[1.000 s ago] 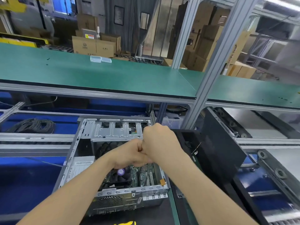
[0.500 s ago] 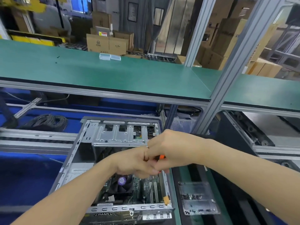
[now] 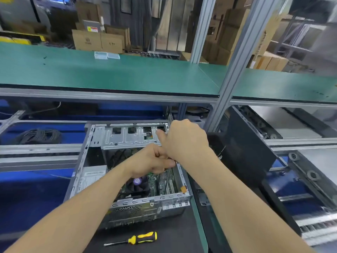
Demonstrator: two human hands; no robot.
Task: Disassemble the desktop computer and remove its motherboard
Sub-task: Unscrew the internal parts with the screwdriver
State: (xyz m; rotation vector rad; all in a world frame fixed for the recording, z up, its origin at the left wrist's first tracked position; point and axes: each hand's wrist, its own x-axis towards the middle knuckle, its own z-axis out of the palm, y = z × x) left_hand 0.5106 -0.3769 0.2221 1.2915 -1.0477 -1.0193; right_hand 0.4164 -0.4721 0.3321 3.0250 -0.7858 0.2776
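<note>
2 clenched hands, left hand [image 3: 150,159] and right hand [image 3: 184,141], grasp 1 screwdriver shaft [image 3: 166,181] above the open computer case [image 3: 127,141], frame centre

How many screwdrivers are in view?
2. A yellow-and-black screwdriver lies on the black mat before the computer case; a second screwdriver, handle hidden, is gripped by the left hand and right hand, its shaft reaching into the case.

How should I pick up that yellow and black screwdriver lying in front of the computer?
Grab the fat yellow-and-black handle, its right end, coming straight down from above with your fingers across it. The screwdriver lies flat on the black mat, its thin metal shaft pointing left, and the computer case stands close behind it.
</note>
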